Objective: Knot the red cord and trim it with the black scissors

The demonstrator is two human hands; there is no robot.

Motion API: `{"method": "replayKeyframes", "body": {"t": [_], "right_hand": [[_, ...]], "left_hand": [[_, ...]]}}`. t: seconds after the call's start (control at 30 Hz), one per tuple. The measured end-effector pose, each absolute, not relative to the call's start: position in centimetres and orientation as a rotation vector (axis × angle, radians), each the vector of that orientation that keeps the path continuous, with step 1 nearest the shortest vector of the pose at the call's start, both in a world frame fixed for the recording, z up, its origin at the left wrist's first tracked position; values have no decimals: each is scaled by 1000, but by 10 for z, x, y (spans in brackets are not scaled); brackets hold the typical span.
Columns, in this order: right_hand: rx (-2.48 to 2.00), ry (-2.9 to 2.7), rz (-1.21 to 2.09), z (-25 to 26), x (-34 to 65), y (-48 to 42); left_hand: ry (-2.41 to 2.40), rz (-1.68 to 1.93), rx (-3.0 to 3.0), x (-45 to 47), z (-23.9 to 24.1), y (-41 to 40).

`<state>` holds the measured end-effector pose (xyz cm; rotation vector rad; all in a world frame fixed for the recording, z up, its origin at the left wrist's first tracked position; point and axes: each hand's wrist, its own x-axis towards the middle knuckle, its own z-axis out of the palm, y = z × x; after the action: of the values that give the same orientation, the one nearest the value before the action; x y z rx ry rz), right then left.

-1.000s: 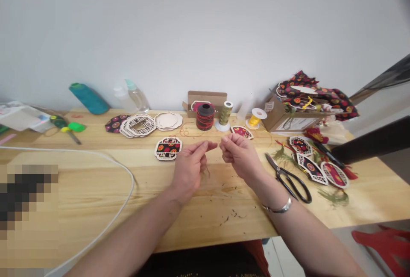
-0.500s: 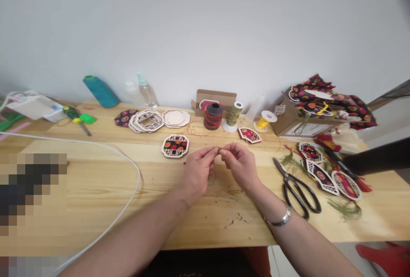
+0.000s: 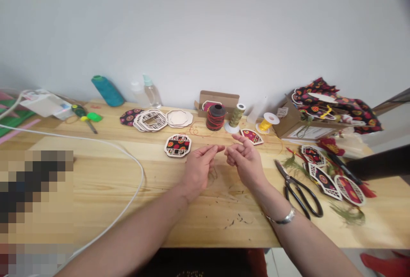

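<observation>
Two hands work close together over the pale wooden tabletop. The left hand pinches thumb to forefinger on a thin dark thread, which droops in a faint loop just below its fingers. The right hand is loosely curled, its fingertips almost meeting the left's. Whether it grips the thread I cannot tell, since the thread is too fine to follow. One octagonal wooden lattice piece backed with dark floral fabric lies just left of them, and one pair of black scissors to the right. Behind stand three spools: dark red, olive-gold and yellow.
</observation>
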<state>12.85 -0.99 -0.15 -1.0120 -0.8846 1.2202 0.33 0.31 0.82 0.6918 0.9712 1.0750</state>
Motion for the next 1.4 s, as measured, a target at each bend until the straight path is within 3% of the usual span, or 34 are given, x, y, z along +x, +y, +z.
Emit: {"method": "replayKeyframes", "body": {"t": [0.33, 1.4], "right_hand": [[-1184, -889, 1061, 0, 120, -14], [-1166, -801, 1143, -2, 117, -16]], "left_hand": [[984, 1064, 744, 8, -5, 1], [1009, 1107, 823, 10, -9, 1]]}}
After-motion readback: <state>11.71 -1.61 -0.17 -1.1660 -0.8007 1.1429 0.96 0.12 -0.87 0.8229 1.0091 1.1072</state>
